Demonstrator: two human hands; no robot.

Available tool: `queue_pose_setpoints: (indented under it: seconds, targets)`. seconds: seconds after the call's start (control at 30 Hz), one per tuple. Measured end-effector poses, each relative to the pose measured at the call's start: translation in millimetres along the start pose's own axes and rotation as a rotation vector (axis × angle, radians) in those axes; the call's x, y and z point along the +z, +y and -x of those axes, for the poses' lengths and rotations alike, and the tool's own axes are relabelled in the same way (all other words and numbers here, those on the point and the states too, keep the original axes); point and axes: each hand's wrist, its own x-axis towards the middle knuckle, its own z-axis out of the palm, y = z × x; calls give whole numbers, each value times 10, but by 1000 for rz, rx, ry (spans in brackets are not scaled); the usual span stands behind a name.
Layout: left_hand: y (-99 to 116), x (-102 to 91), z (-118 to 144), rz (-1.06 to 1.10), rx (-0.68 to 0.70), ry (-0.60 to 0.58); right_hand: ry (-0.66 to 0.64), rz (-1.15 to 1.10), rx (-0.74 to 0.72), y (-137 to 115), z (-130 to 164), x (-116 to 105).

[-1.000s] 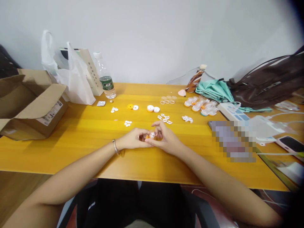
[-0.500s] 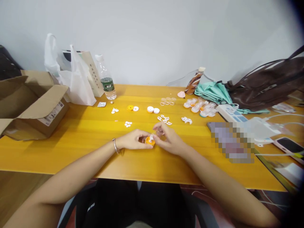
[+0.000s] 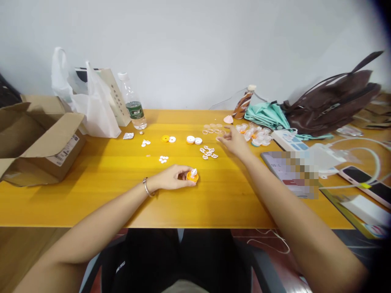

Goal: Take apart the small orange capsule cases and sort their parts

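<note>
Left hand (image 3: 172, 178), at frame centre on the yellow tabletop (image 3: 91, 179), pinched around a small orange cap (image 3: 192, 176) with a white insert. Right hand (image 3: 233, 140), reached toward upper centre, fingers loosely open, holding nothing, tips at the clear rings (image 3: 213, 128). Water bottle (image 3: 133, 104) upper left, green label, writing unreadable. Cardboard box (image 3: 36, 138) far left, sticker text illegible.

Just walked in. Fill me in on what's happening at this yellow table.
A person sits at the yellow table, working with small plastic parts. The left hand pinches a small orange disc with a white piece on top, resting it on the tabletop. The right hand is stretched out toward the far side, fingers at a cluster of clear rings, beside a pile of orange and white assembled pieces. More white parts lie scattered between the two hands.
</note>
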Motion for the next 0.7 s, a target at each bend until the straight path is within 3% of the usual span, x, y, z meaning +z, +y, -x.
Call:
queue_pose_setpoints:
  seconds: [0.13, 0.3, 0.43, 0.5, 0.53, 0.6, 0.67, 0.7]
  targets:
    - [16, -3, 9, 11, -17, -31, -28, 63, 99, 33, -212, 212]
    - [21, -16, 16, 18, -20, -38, 22, 71, 118, 73, -358, 386]
    - [-3, -20, 3, 43, -34, -37, 254, 34, 10, -82, -225, 339]
    - [-9, -11, -6, 60, -45, -29, 271, -57, -105, -240, 11, 283]
    - [-9, -1, -9, 67, -50, -17, 198, -144, -171, -327, 171, 255]
    - [1, 27, -11, 70, -56, 28, -77, -253, -265, -493, 532, 213]
    - [20, 67, -8, 50, -48, 92, -296, -201, -345, -624, 865, 198]
    - [31, 88, -5, 30, -39, 122, -338, -129, -345, -672, 994, 200]
